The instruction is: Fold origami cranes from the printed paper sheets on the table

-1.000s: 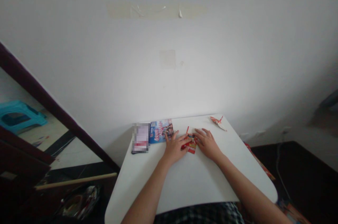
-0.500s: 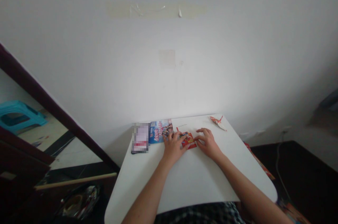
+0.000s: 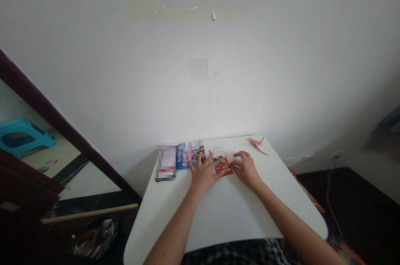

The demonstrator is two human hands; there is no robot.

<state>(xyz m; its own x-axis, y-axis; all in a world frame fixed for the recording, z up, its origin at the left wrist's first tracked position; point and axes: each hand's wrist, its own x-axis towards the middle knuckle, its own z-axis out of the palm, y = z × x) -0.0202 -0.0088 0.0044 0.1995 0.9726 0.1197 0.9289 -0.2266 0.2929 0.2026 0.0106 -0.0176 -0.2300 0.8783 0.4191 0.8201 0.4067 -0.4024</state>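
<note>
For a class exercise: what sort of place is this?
Probably a room in a home: a white table, a plain wall with old tape marks, and a blue plastic stool.

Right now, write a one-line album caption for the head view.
Left hand and right hand flank a small folded red paper on a white table, an origami crane beyond.

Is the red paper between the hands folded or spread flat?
Folded: the red paper forms a small layered shape with angled edges, between the left hand and right hand.
</note>
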